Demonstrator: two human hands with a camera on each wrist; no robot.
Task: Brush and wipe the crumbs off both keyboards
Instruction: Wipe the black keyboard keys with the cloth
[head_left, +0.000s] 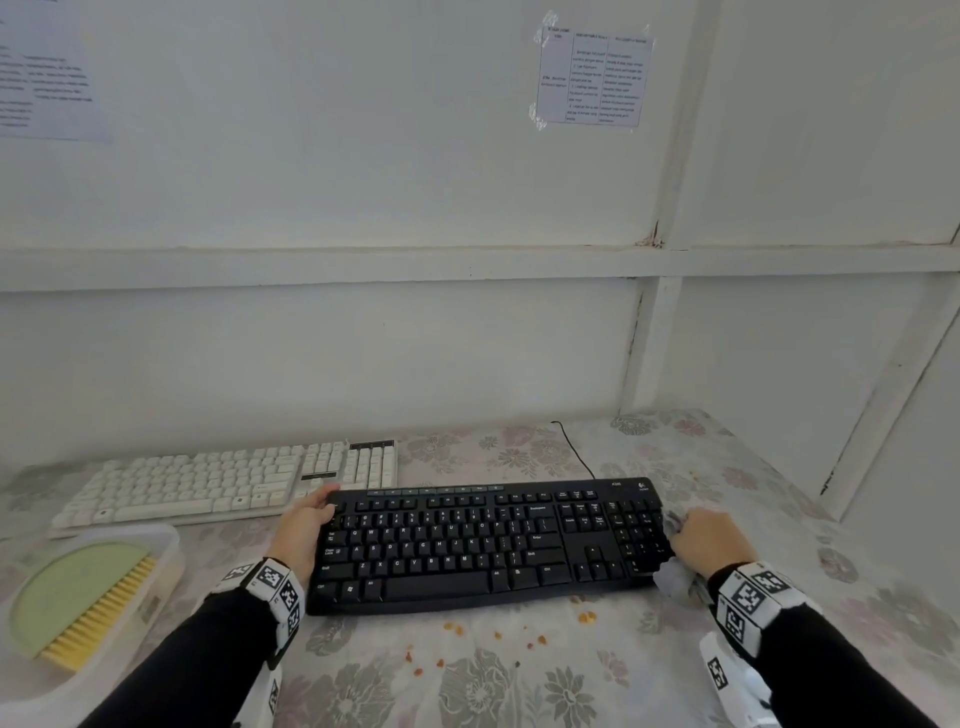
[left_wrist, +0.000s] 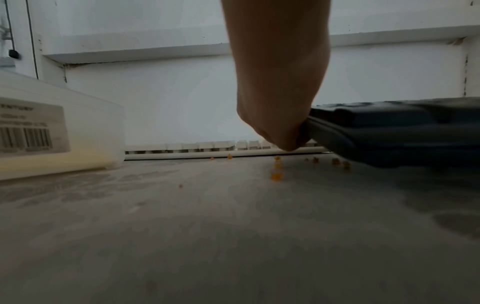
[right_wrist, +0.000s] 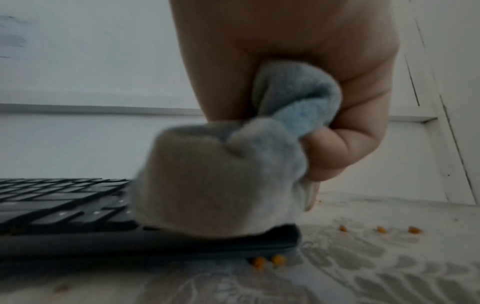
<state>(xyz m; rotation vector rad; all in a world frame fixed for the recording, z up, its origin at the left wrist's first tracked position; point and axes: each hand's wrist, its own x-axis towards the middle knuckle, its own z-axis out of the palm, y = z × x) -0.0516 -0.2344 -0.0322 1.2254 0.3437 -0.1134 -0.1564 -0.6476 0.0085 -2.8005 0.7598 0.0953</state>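
Wipe step was in hand on the black keyboard (head_left: 488, 543): right hand (head_left: 709, 540) had fingers (right_wrist: 335, 152) clenched round a bunched grey-blue cloth (right_wrist: 223, 170) pressed on the keyboard's right end, while left hand (head_left: 306, 525) gripped its left edge, fingers curled over the rim to steady it. Orange crumbs (head_left: 498, 636) lay on the tablecloth (head_left: 675, 457) just in front of the keyboard and beside its right end. Next move probably needs cloth passes leftward along the key rows, then the white keyboard (head_left: 228, 480) behind-left of it; brush (head_left: 88, 597) sat in a tub (head_left: 171, 545) left of it, untouched.
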